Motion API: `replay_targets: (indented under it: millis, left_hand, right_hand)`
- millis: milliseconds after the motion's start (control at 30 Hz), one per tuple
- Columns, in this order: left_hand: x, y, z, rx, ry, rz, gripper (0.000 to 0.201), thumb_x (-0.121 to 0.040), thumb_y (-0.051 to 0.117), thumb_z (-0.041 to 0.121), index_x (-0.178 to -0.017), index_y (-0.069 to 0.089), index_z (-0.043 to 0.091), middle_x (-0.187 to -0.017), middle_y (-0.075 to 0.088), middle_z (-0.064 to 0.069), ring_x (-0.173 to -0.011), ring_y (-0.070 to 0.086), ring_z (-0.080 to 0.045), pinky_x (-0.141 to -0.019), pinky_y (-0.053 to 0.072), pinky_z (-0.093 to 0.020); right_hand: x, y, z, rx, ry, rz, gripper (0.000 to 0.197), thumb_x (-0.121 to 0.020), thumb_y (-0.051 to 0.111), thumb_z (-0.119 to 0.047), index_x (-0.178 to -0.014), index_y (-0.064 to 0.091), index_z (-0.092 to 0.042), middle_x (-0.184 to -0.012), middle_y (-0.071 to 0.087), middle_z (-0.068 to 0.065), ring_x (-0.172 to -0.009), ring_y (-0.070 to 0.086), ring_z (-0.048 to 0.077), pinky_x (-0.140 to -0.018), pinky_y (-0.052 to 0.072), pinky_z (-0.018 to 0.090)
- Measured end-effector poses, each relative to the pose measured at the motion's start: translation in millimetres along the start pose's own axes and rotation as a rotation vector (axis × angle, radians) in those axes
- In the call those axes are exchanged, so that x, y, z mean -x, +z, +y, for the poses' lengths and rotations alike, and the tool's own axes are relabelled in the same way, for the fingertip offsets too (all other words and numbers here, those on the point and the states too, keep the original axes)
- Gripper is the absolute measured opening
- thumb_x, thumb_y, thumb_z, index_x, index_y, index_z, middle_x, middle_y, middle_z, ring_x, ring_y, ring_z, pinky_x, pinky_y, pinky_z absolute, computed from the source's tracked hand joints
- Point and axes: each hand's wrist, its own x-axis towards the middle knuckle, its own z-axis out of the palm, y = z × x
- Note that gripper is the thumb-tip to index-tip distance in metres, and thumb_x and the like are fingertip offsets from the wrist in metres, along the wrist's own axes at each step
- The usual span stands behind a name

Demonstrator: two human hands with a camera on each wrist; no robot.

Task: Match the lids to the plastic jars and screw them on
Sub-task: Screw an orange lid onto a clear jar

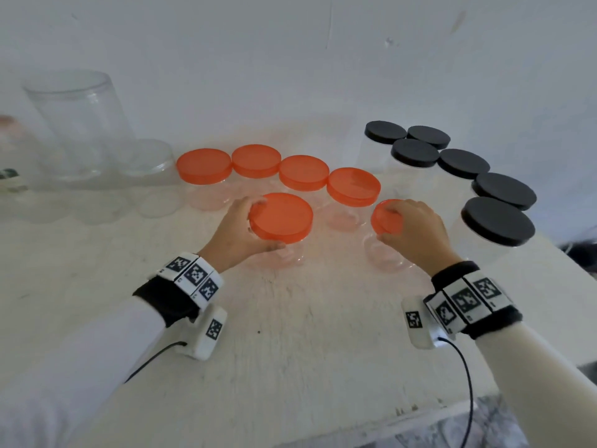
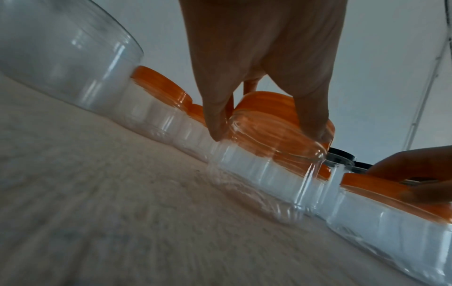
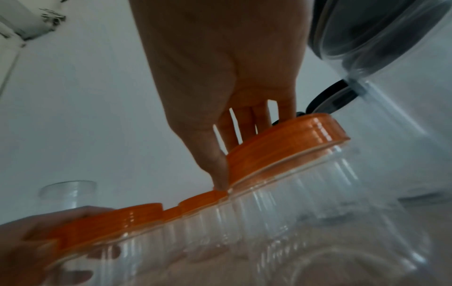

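Two clear plastic jars stand at the front of the table. My left hand [image 1: 250,226] grips the rim of the orange lid [image 1: 284,218] on the left jar [image 1: 290,255]. In the left wrist view its thumb and a finger [image 2: 217,123] straddle this lid [image 2: 266,114]. My right hand [image 1: 394,223] grips the orange lid [image 1: 382,221] on the right jar [image 1: 384,258]. The right wrist view shows my thumb at that lid's [image 3: 288,143] rim and the fingers over its top. Both jars stand on the table.
A row of orange-lidded jars [image 1: 303,173] stands just behind my hands. Several taller black-lidded jars [image 1: 497,221] crowd the right side near the table edge. Open clear jars without lids [image 1: 80,124] stand at the back left. The white wall [image 1: 290,59] rises behind.
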Motion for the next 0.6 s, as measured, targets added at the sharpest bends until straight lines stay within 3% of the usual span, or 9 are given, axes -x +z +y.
replay_targets:
  millis: [133,200,267,367,433,533,600]
  left_hand:
    - [2.6,-10.4,-0.7,-0.027,-0.061,0.019,0.122,-0.038,0.079,0.061,-0.141,0.027,0.019,-0.13,0.029,0.003,-0.12,0.037,-0.015,-0.104,0.039,-0.041]
    - [3.2,-12.0,-2.2,-0.052,-0.08,0.036,0.118,-0.048,0.089,0.045,-0.142,0.024,0.017,-0.135,0.028,-0.004,-0.119,0.037,-0.016,-0.105,0.037,-0.043]
    - [5.5,-13.2,-3.6,-0.081,-0.082,0.076,0.107,-0.056,0.089,0.033,-0.142,0.027,0.018,-0.136,0.027,-0.007,-0.117,0.036,-0.014,-0.107,0.035,-0.039]
    - [9.1,-17.4,-7.3,-0.093,-0.118,0.125,0.107,-0.055,0.088,0.032,-0.142,0.028,0.015,-0.137,0.028,-0.008,-0.117,0.036,-0.014,-0.106,0.034,-0.037]
    - [12.3,-21.8,-8.7,-0.081,-0.143,0.148,0.108,-0.053,0.09,0.031,-0.14,0.028,0.016,-0.136,0.03,-0.008,-0.12,0.038,-0.017,-0.105,0.035,-0.036]
    - [17.5,-29.3,-8.3,-0.007,-0.167,0.185,0.106,-0.053,0.091,0.025,-0.138,0.03,0.015,-0.131,0.038,-0.001,-0.114,0.041,-0.013,-0.093,0.036,-0.028]
    - [21.7,-35.4,-9.7,0.0,-0.188,0.197,0.1,-0.06,0.087,0.019,-0.14,0.027,0.013,-0.123,0.037,0.005,-0.109,0.039,-0.01,-0.088,0.033,-0.023]
  right_hand:
    - [15.6,9.3,-13.9,-0.015,-0.126,-0.009,0.037,-0.078,0.072,-0.024,-0.113,0.064,-0.015,-0.123,0.057,0.003,-0.116,0.046,0.024,-0.092,0.033,0.031]
    - [22.3,13.8,-21.7,-0.083,-0.226,-0.008,0.036,-0.075,0.075,-0.02,-0.108,0.067,-0.01,-0.117,0.06,0.006,-0.113,0.05,0.028,-0.092,0.035,0.034]
    - [28.3,18.2,-30.1,-0.159,-0.328,-0.041,0.036,-0.072,0.078,-0.016,-0.106,0.068,-0.008,-0.114,0.063,0.008,-0.111,0.053,0.029,-0.092,0.039,0.036]
    - [32.6,23.2,-42.2,-0.276,-0.441,-0.123,0.038,-0.072,0.078,-0.011,-0.108,0.068,-0.009,-0.12,0.062,0.004,-0.114,0.054,0.023,-0.096,0.038,0.028]
    - [33.7,24.0,-49.2,-0.338,-0.493,-0.181,0.036,-0.073,0.077,-0.008,-0.108,0.067,-0.007,-0.124,0.06,0.005,-0.117,0.051,0.023,-0.1,0.037,0.031]
    - [29.9,28.3,-55.7,-0.288,-0.529,-0.175,0.036,-0.073,0.077,-0.016,-0.107,0.068,-0.015,-0.14,0.044,0.01,-0.129,0.033,0.036,-0.104,0.028,0.048]
    - [27.3,26.4,-61.1,-0.295,-0.419,-0.215,0.042,-0.076,0.077,-0.022,-0.115,0.063,-0.025,-0.152,0.022,0.009,-0.138,0.014,0.033,-0.109,0.019,0.049]
